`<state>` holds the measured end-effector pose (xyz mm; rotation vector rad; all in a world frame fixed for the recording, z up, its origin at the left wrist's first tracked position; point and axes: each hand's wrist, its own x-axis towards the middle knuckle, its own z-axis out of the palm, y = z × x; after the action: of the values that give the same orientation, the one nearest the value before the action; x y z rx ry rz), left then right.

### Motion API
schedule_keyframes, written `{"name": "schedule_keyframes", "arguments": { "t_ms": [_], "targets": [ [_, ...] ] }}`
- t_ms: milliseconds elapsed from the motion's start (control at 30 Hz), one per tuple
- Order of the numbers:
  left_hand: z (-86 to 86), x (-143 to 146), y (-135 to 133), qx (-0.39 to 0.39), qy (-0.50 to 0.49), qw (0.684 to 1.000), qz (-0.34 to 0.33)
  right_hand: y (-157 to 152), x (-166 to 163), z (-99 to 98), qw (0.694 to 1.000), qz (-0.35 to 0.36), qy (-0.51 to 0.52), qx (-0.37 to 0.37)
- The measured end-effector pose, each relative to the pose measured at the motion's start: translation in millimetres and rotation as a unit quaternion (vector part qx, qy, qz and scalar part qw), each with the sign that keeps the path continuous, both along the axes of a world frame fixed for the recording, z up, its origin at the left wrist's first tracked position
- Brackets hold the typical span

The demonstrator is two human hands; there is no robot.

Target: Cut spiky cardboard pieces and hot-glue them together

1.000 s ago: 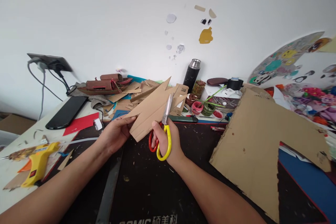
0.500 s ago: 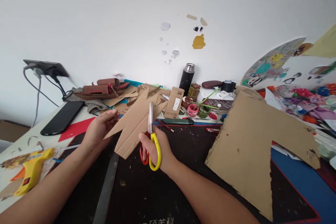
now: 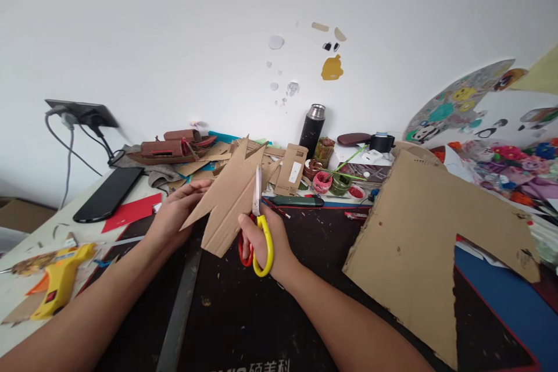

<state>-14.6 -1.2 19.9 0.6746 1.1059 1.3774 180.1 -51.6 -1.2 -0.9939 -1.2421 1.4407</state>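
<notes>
Cutting a jagged cardboard piece, held up over the middle of the bench.

The left hand [image 3: 174, 209] pinches the cardboard piece [image 3: 231, 195] by its left point, fingers [image 3: 198, 186] closed on it. The right hand [image 3: 261, 238] has its fingers through the loops of the scissors [image 3: 260, 218], whose blades stand upright and look nearly closed in the card. The piece is gripped at one end only and hangs above the bench [image 3: 244, 314] rather than resting on it, so it could twist or buckle at the blades, making the cut wander or tear. The left fingers sit near the blades, so a slip could nick them. The paint pots [image 3: 322, 181] toward the far edge are close to the card's tips, and a swing could knock them.
</notes>
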Motion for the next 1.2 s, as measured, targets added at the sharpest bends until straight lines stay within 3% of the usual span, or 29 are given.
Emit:
{"name": "schedule_keyframes", "arguments": {
  "t_ms": [233, 433, 633, 733, 867, 1067, 1133, 1200],
  "targets": [
    [0.3, 0, -4, 0.028, 0.037, 0.996, -0.077, 8, 6, 4.3, 0.999, -0.05, 0.004, -0.009],
    [-2.0, -1, -7, 0.048, 0.102, 0.989, -0.094, 12, 11, 5.9, 0.997, -0.07, -0.005, -0.014],
    [-0.3, -1, -9, 0.093, 0.215, 0.962, -0.142, 10, 10, 7.2, 0.997, -0.066, -0.046, -0.002],
    [-1.7, -3, -11, 0.155, 0.368, 0.907, -0.131, 8, 9, 6.5, 0.996, -0.065, -0.06, 0.007],
    [-7.3, -5, -13, 0.21, 0.585, 0.778, -0.087, 8, 9, 5.4, 0.996, -0.066, -0.065, 0.011],
    [-12.8, -9, -11, 0.246, 0.76, 0.592, -0.103, 9, 10, 4.9, 0.994, -0.064, -0.091, 0.003],
    [-13.1, -10, -11, 0.241, 0.784, 0.561, -0.106, 8, 10, 5.7, 0.994, -0.062, -0.095, 0.005],
    [-13.5, -10, -10, 0.235, 0.788, 0.56, -0.105, 7, 9, 6.8, 0.994, -0.059, -0.094, 0.003]
  ]
}}
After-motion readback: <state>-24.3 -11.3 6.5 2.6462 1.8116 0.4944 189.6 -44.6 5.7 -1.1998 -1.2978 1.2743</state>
